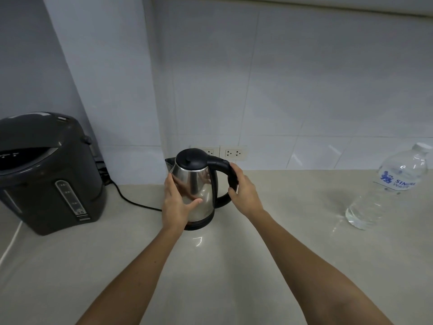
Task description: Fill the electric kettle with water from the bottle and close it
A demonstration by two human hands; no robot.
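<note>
A steel electric kettle (199, 184) with a black lid, black handle and black base stands on the counter, near the wall. Its lid is down. My left hand (175, 202) lies flat against the kettle's left side, fingers spread around the steel body. My right hand (243, 191) is wrapped around the black handle on the right. A clear plastic water bottle (386, 191) with a white cap and a blue label stands at the far right of the counter, well apart from both hands.
A dark grey hot-water dispenser (46, 174) stands at the left, with a black cord (131, 200) running along the counter toward the kettle. Two wall sockets (235, 153) sit behind the kettle. The beige counter (222, 266) extends toward me.
</note>
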